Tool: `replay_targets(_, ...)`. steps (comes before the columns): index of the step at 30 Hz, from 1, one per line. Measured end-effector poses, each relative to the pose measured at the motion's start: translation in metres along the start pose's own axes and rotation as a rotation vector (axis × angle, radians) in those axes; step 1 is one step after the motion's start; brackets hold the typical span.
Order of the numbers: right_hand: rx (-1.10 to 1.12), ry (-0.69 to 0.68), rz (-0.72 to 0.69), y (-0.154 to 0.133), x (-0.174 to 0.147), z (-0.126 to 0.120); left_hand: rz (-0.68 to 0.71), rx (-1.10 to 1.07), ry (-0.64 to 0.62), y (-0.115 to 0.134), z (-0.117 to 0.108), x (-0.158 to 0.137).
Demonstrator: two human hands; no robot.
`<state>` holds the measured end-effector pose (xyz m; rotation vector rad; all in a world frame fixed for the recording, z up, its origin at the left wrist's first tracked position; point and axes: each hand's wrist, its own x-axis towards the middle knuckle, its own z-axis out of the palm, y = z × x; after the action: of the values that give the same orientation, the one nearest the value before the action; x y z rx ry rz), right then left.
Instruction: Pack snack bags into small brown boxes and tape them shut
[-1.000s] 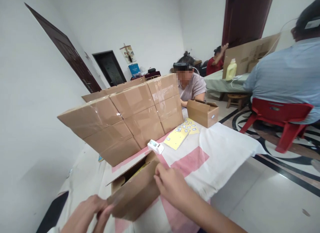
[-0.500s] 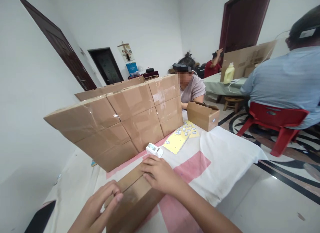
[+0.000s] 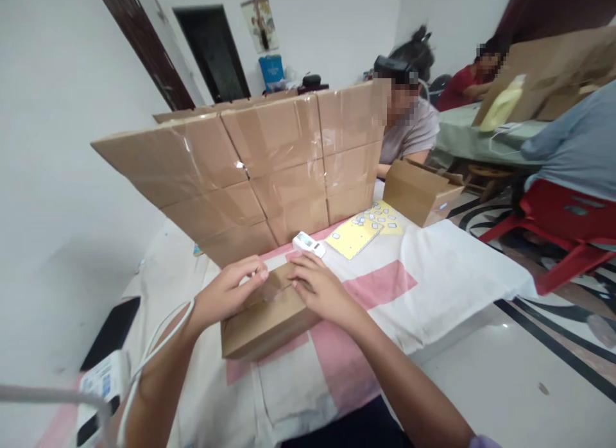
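Note:
A closed brown cardboard box (image 3: 269, 326) lies lengthwise on the cloth in front of me, with a glossy strip, perhaps clear tape, along its top. Over the box's left part is my left hand (image 3: 233, 287), its fingers curled and the thumb tip close to the index finger; anything pinched there is too small to make out. My right hand (image 3: 315, 284) rests on the far right end of the box top, fingers stretched out and holding nothing. Just beyond its fingertips sits a small white device (image 3: 308, 244).
A wall of taped cartons (image 3: 289, 172) stands across the table. Yellow sheets with small labels (image 3: 356, 238) lie beyond my right hand, near an open carton (image 3: 414, 191) and a person (image 3: 409, 127). A white cable (image 3: 154, 345) crosses my left forearm beside a white power pack (image 3: 101, 384).
My left hand has moved forward and right over the box, closer to my right hand. The right hand stays on the box top. The view has tilted down, showing more of my forearms.

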<state>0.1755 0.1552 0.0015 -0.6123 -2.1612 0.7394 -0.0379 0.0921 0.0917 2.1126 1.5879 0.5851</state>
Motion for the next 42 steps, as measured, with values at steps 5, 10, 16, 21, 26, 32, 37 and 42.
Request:
replay_targets(5, 0.015, 0.006, 0.020, 0.000, -0.002, 0.001, -0.021, -0.009, -0.036, -0.021, 0.009, 0.014)
replay_targets(10, 0.005, 0.007, 0.012, -0.002, -0.002, 0.001, 0.020, -0.013, -0.086, -0.021, 0.015, 0.014)
replay_targets(16, 0.002, 0.005, 0.005, -0.002, 0.000, 0.000, 0.080, 0.052, -0.159, -0.023, 0.023, 0.022)
replay_targets(21, 0.016, 0.008, 0.014, -0.003, 0.000, 0.000, 0.155, 0.111, -0.214, -0.024, 0.024, 0.025)
replay_targets(26, 0.028, 0.013, 0.008, -0.002, -0.001, 0.001, 0.159, 0.177, -0.243, -0.025, 0.021, 0.028)
replay_targets(32, 0.016, -0.002, 0.010, 0.001, -0.001, 0.002, 0.071, 0.240, -0.234, -0.021, 0.017, 0.030)
replay_targets(37, 0.008, 0.013, 0.024, -0.001, -0.002, 0.002, 0.002, 0.194, -0.217, -0.025, 0.021, 0.029)
replay_targets(42, -0.002, 0.008, 0.043, -0.002, -0.002, 0.002, -0.090, 0.091, -0.218, -0.037, 0.028, 0.026)
